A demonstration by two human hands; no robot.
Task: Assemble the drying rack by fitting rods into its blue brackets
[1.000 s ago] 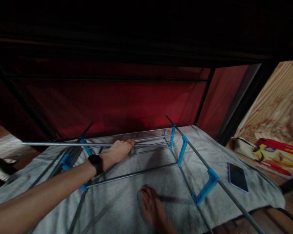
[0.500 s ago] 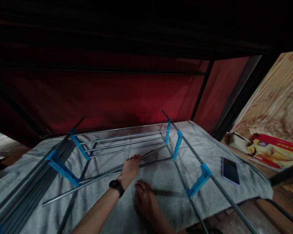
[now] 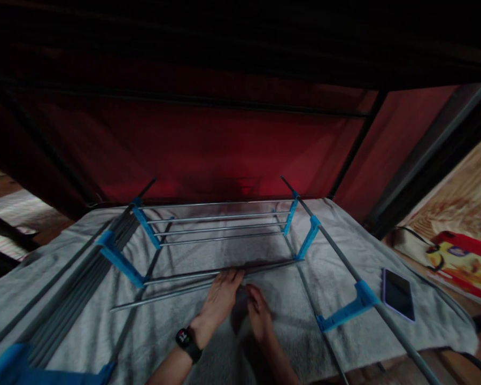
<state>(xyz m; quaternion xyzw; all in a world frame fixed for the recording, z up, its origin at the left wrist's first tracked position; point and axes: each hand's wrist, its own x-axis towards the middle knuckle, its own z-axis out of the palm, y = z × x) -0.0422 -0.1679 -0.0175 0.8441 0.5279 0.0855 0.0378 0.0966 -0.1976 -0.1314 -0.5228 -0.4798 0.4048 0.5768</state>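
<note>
My left hand [image 3: 224, 294], with a black watch [image 3: 188, 342] on its wrist, has its fingers over a loose metal tube [image 3: 160, 298]. The tube lies slantwise across a part-assembled rack of grey tubes and blue plastic brackets [image 3: 122, 262], its right end beside a right-hand bracket [image 3: 305, 239]. Just behind it, almost parallel, runs another crossbar [image 3: 176, 278] of the rack. My right hand [image 3: 260, 315] hovers low over the grey blanket [image 3: 288, 342], close to my left fingertips. Its fingers are loosely bent and apart, with nothing visible in them.
Several loose tubes [image 3: 76, 305] lie bundled at the left. A phone [image 3: 398, 294] rests on the blanket at the right, near a red and yellow package [image 3: 465, 262]. Dark frame bars and a red curtain [image 3: 208, 149] stand behind the rack.
The loose tube has swung closer to parallel with the crossbar, its left end moving back. My right hand has risen from the blanket toward my left hand. The view has shifted slightly left.
</note>
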